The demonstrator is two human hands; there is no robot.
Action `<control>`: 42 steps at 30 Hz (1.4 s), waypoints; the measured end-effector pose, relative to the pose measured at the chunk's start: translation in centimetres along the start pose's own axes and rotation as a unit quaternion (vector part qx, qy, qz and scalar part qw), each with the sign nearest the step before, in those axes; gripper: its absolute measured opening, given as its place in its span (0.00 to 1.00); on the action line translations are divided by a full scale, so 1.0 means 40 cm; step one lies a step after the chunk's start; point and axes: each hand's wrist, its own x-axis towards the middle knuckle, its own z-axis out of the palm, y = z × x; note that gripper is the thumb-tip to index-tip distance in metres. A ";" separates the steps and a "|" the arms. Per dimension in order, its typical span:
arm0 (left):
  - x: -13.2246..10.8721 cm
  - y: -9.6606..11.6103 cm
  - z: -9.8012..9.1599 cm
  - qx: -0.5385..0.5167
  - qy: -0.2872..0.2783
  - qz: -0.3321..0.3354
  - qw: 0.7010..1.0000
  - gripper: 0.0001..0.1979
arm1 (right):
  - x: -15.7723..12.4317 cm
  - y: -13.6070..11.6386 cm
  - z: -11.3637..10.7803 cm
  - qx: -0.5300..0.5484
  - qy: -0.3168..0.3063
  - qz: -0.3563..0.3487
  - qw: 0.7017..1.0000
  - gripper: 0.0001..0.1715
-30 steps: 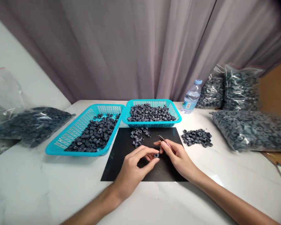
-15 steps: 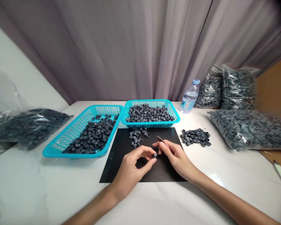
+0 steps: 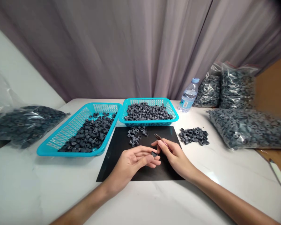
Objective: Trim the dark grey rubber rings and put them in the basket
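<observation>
Between the thumb and fingers of my left hand (image 3: 133, 161) is a small dark grey ring-shaped part (image 3: 154, 154), held over the black mat (image 3: 117, 156). My right hand (image 3: 174, 156) is closed around a slim pointed tool that looks like tweezers (image 3: 159, 138), its tip pointing up and to the left. The fingertips of both hands are close together near the part. A loose group of similar parts (image 3: 134, 139) lies on the mat's far side, and another pile (image 3: 194, 136) sits on the table right of the mat.
Two blue plastic baskets (image 3: 67, 154) (image 3: 150, 122) hold many grey parts behind and left of the mat. A water bottle (image 3: 188, 97) stands at the back. Filled clear bags lie at the left (image 3: 35, 122) and right (image 3: 248, 129), with more bags (image 3: 237, 86) behind.
My left hand has turned and its lower fingers have stretched out, tilting the small part. My right hand keeps the tool in nearly the same place. The view has shifted slightly.
</observation>
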 end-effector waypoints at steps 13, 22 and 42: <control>-0.024 0.051 -0.112 0.423 0.123 0.290 0.850 0.13 | -0.006 -0.002 0.011 -0.162 -0.050 -0.121 0.978 0.19; -0.031 0.126 -0.387 0.639 0.282 0.182 0.692 0.19 | 0.028 0.018 0.023 -0.239 -0.080 -0.140 0.958 0.24; 0.092 -0.043 -0.085 0.665 0.134 0.261 0.687 0.10 | 0.031 -0.004 0.026 0.246 0.038 0.072 0.966 0.26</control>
